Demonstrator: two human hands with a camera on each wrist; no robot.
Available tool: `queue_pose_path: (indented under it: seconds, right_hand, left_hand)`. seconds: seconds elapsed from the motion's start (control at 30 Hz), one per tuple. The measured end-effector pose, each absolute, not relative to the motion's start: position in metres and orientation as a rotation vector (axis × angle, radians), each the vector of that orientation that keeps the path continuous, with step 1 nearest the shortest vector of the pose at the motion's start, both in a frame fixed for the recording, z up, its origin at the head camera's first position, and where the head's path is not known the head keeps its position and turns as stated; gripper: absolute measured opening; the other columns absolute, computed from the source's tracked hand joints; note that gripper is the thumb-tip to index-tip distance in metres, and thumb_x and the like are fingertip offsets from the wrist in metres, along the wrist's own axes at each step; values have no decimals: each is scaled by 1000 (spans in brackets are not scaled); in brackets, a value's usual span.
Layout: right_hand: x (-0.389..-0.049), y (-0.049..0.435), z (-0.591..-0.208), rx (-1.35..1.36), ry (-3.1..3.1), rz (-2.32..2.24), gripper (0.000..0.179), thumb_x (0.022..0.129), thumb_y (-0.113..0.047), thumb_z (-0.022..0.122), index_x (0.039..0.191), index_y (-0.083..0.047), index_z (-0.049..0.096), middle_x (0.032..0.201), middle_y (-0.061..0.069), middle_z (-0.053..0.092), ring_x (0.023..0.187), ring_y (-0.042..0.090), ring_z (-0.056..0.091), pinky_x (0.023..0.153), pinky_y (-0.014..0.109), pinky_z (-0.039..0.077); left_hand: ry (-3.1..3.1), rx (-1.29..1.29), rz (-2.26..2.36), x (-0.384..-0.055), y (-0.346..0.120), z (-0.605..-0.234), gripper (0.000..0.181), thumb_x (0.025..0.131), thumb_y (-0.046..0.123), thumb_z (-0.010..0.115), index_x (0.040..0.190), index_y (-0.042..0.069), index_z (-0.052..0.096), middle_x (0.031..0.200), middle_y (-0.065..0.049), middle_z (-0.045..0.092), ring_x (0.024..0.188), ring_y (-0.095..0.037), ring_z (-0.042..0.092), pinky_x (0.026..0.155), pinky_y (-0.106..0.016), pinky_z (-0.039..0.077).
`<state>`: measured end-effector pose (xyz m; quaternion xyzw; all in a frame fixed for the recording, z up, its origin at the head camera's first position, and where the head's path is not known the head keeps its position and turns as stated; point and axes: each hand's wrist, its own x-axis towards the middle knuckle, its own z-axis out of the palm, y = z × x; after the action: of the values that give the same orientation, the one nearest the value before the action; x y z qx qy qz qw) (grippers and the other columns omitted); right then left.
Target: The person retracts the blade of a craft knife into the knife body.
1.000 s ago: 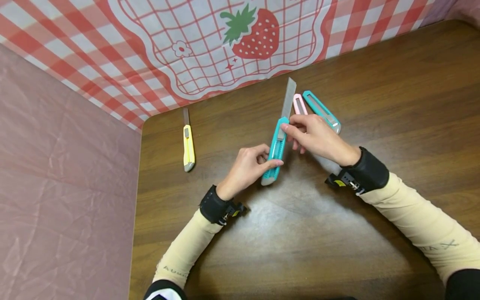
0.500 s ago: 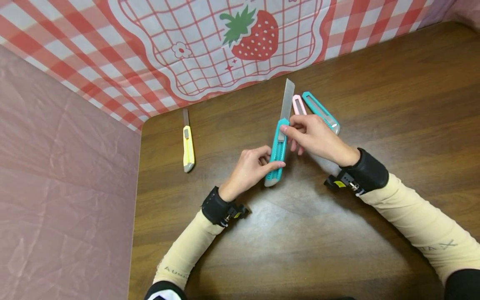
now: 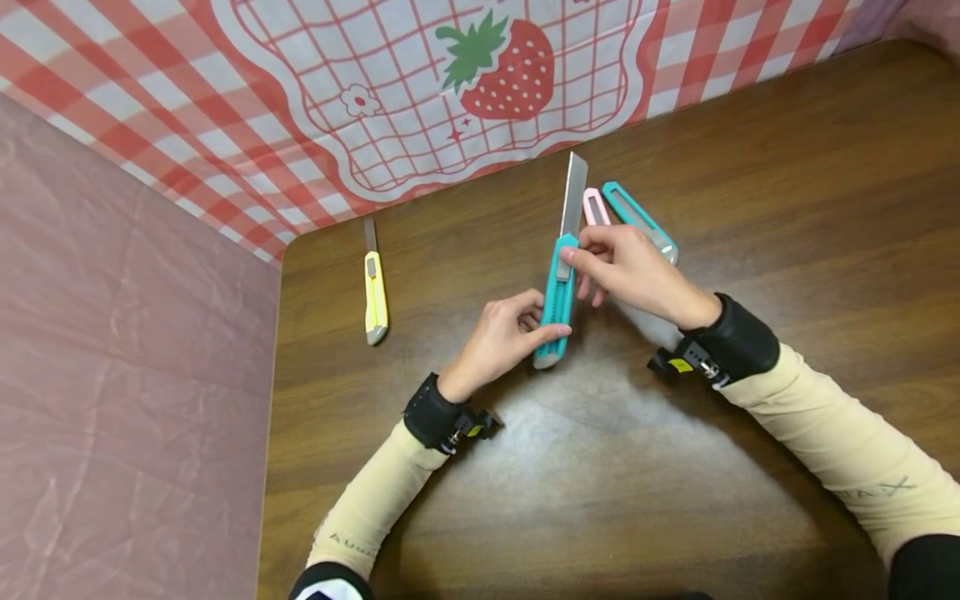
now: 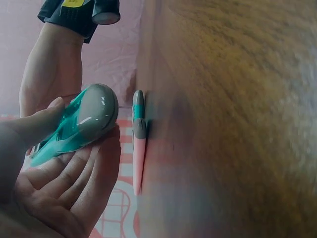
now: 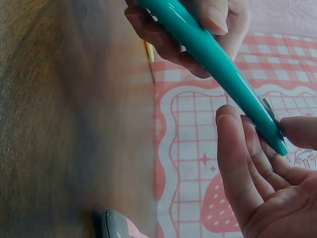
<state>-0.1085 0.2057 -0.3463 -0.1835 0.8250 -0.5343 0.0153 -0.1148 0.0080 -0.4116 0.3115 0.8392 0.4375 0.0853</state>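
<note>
A teal utility knife [image 3: 557,304] is held up off the table, its long blade [image 3: 573,196] extended and pointing away from me. My left hand [image 3: 498,333] grips the lower part of the handle, thumb across the front. With thumb and fingers, my right hand [image 3: 637,271] pinches the handle's upper end, the thumb on the grey slider [image 3: 562,270]. The left wrist view shows the grey end cap [image 4: 99,109] close up. In the right wrist view the smooth teal back [image 5: 223,64] of the handle shows; the blade is not clearly visible there.
On the wooden table [image 3: 585,500], a yellow utility knife [image 3: 377,292] lies at left with its blade out. Behind my right hand lie a pink utility knife [image 3: 596,207] and another teal one [image 3: 636,217], both partly hidden. A checked strawberry cloth [image 3: 517,75] hangs behind.
The teal knife and left hand have shifted slightly to the right, and the knife stands a bit more upright. Both hands keep their hold, and the blade stays extended.
</note>
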Motion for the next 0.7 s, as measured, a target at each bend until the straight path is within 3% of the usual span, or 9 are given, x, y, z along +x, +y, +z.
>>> queue_pose_path:
  seconds: [0.43, 0.7]
  right_hand:
    - [-110, 211, -347, -552, 2623, -1646, 18, 95, -6, 51, 82, 5, 56, 61, 21, 61, 49, 29, 57, 42, 21, 52]
    - [-124, 224, -370, -471, 2631, -1724, 23, 94, -20, 55, 81, -2, 58, 60, 18, 62, 47, 24, 58, 42, 25, 55]
  left_hand:
    - [2270, 817, 1360, -113, 10, -416, 23, 81, 19, 73, 94, 7, 60, 77, -3, 67, 66, -6, 63, 59, -24, 57]
    - [2006, 698, 1497, -107, 13, -410, 16, 84, 2, 66, 96, -5, 58, 80, -24, 67, 67, -29, 65, 61, -45, 60]
